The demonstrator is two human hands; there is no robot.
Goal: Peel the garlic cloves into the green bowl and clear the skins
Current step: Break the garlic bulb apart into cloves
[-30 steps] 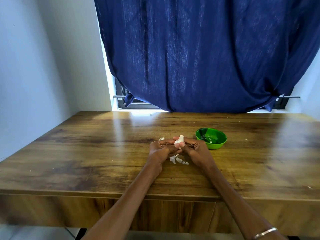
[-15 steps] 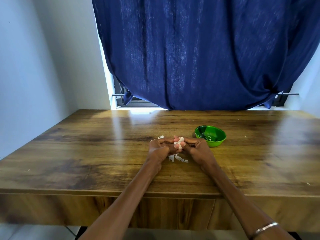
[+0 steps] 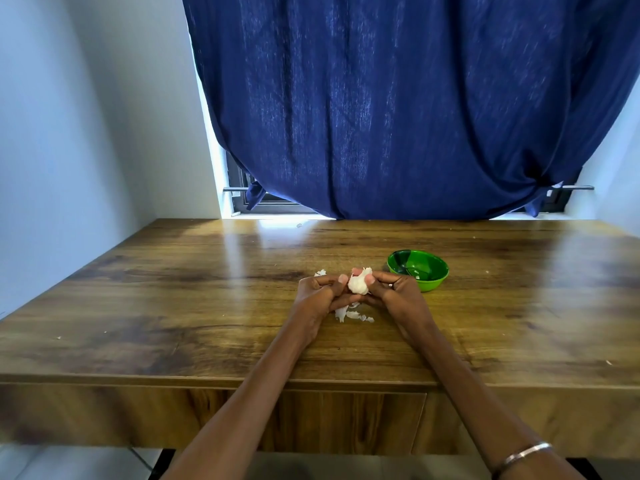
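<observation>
A white garlic piece (image 3: 358,282) with loose skin is held between both hands above the wooden table (image 3: 173,306). My left hand (image 3: 320,292) pinches it from the left and my right hand (image 3: 394,292) grips it from the right, thumbs on top. Torn white skins (image 3: 353,314) lie on the table just under the hands, and one more skin scrap (image 3: 320,273) lies behind my left hand. The green bowl (image 3: 417,270) stands just right of my right hand, with a small pale bit inside.
A dark blue curtain (image 3: 398,116) hangs behind the table over a window. A white wall runs along the left side. Tiny crumbs dot the table's far and right parts. The table's front edge is near my forearms.
The garlic has turned in my fingers and sits lower between the thumbs, with more skin loosened. The hands stay in the same spot beside the bowl.
</observation>
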